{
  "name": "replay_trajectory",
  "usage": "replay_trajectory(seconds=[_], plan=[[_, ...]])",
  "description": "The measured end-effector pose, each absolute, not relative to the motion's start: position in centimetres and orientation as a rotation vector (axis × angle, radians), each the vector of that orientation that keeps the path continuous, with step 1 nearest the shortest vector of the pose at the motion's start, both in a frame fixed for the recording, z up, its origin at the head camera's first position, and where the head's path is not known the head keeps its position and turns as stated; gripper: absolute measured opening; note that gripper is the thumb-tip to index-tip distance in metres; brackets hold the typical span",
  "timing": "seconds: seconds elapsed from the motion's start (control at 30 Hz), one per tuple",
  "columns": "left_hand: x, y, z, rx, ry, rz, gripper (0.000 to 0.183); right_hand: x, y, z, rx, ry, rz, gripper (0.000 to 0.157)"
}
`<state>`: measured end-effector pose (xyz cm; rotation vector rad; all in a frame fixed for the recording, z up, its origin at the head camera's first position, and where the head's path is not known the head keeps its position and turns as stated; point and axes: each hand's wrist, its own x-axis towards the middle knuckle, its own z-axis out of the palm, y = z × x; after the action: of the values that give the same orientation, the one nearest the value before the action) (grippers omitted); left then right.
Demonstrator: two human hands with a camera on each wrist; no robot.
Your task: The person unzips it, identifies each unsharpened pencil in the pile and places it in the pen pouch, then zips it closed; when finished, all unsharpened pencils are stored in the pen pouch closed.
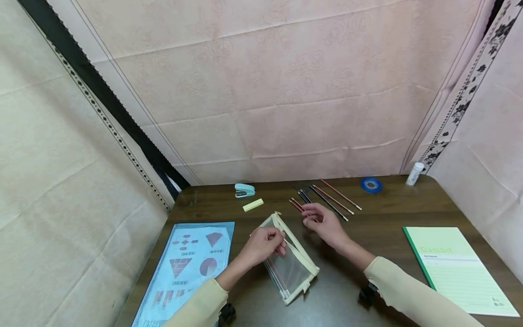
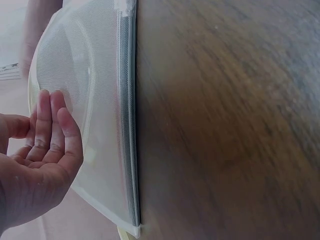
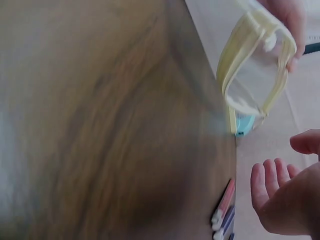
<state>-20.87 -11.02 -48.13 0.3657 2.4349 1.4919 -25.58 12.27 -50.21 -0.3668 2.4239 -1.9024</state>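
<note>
A cream zip pouch with see-through mesh sides (image 1: 292, 268) is tilted up off the table, its zip undone and its mouth gaping in the right wrist view. My left hand (image 1: 263, 245) pinches the pouch's rim between thumb and fingers. Through the mesh (image 2: 105, 150) faint reddish lines show, perhaps a pencil inside. My right hand (image 1: 324, 225) hovers by several pencils, red ones (image 1: 296, 204) and dark ones (image 1: 328, 203), lying on the table. In the right wrist view that hand's fingers (image 3: 270, 175) are loosely bent, thumb apart, with nothing between them.
Behind the pouch lie a light blue stapler (image 1: 244, 190) and a pale yellow eraser-like block (image 1: 253, 205). Blue tape (image 1: 371, 185) and a white glue stick (image 1: 415, 174) are at the back right. A blue printed folder (image 1: 192, 263) lies left, a green notepad (image 1: 457, 268) right.
</note>
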Motion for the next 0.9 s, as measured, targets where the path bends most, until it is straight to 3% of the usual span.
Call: replay_trajectory(seconds=[0.9], plan=[[-20.8,-10.7,-48.0,0.331,2.419,1.503,0.03,-31.4,17.8,-52.2,-0.382,2.857,-1.62,0.049]])
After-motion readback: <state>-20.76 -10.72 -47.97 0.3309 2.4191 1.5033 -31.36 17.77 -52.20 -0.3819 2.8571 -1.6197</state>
